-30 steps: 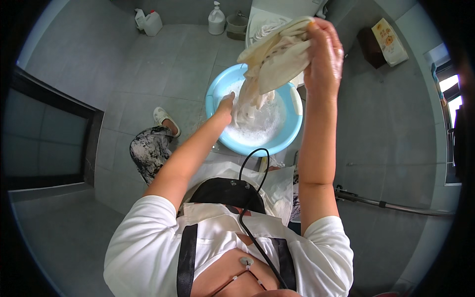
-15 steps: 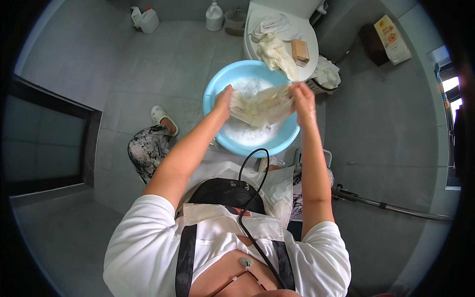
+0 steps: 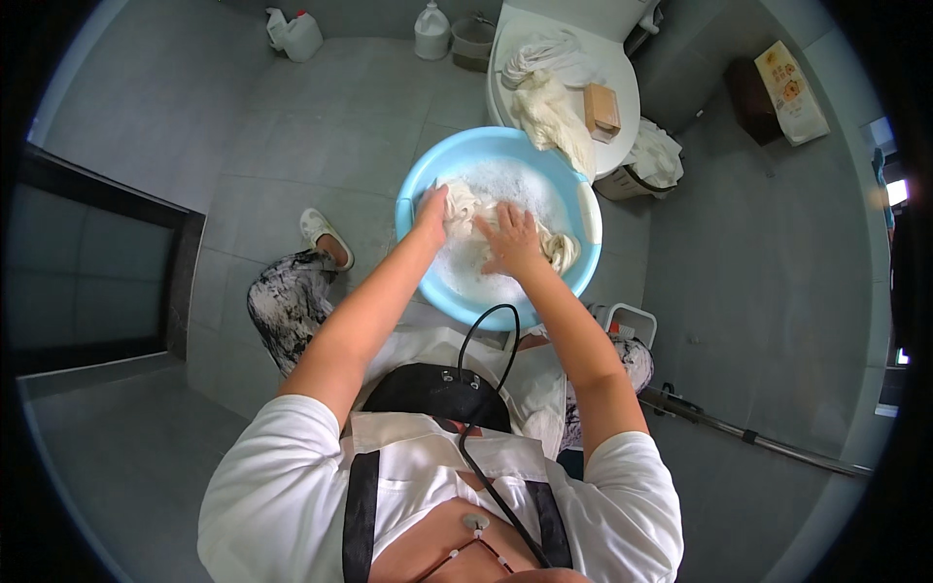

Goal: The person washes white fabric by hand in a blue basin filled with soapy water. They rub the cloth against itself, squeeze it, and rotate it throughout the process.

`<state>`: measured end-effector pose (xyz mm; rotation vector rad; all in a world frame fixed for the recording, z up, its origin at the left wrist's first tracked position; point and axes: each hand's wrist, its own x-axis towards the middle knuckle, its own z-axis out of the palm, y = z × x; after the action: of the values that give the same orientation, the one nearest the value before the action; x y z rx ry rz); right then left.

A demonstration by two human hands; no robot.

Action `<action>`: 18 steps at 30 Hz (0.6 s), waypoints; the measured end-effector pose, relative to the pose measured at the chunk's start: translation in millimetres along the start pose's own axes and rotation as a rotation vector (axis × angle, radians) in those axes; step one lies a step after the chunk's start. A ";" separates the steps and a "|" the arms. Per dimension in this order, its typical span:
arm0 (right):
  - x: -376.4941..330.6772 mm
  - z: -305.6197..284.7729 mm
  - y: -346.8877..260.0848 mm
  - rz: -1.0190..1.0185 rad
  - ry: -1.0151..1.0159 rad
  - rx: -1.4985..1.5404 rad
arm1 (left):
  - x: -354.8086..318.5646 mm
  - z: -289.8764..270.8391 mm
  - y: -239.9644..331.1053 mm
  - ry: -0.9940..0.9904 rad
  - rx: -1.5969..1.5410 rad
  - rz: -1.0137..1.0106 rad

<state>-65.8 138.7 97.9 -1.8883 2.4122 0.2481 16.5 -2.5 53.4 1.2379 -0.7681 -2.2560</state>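
A light blue basin [image 3: 573,290] of sudsy water stands on the floor in front of me. A wet cream cloth [image 3: 461,204] lies bunched across the suds inside it, with a twisted end towards the right wall. My left hand [image 3: 432,210] is closed on the cloth's left end beside the basin's left wall; some of its fingers are hidden. Over the middle of the cloth my right hand [image 3: 509,237] lies with fingers spread, palm down, touching it and gripping nothing.
Behind the basin, a white toilet lid [image 3: 622,73] carries a cream knitted cloth [image 3: 549,107], a white cloth [image 3: 554,56] and a tan block [image 3: 602,112]. A bin [image 3: 622,185] with white cloth stands right of it. Jugs [image 3: 431,34] line the back wall.
The cloth was stretched between both hands above the basin; now it lies in the suds. My right hand let go of its end and moved left and down onto the cloth.
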 end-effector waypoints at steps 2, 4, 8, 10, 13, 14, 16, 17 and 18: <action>15.5 3.1 6.2 0.027 -0.190 0.128 | -2.7 -6.1 -11.4 0.028 -0.010 0.007; 27.9 17.7 12.7 0.077 -0.307 0.244 | 7.9 -23.1 -28.0 -0.033 -0.079 -0.017; 36.8 118.7 31.0 0.183 -0.193 0.211 | 21.3 -26.3 -40.9 0.107 -0.058 -0.126; 47.6 185.9 33.0 0.417 0.060 0.556 | 30.8 -28.7 -50.9 0.143 -0.024 -0.047; 72.1 240.9 45.0 0.833 0.395 1.461 | 35.1 -8.7 -54.9 0.119 -0.017 -0.056; 72.0 196.1 32.8 0.753 0.295 1.606 | 37.3 -13.3 -54.3 0.138 -0.040 -0.071; 48.8 100.8 14.6 0.582 0.158 1.696 | 16.6 4.6 -31.6 -0.048 -0.095 -0.221; 38.0 68.6 7.3 0.520 0.144 1.671 | 7.9 12.2 -25.2 -0.147 -0.117 -0.301; 27.6 39.0 -0.2 0.459 0.142 1.630 | 8.4 12.9 -27.6 -0.158 -0.116 -0.314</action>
<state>-74.1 118.7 55.2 -0.5738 1.7782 -1.3751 -2.1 16.1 35.8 1.2050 -0.5158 -2.6362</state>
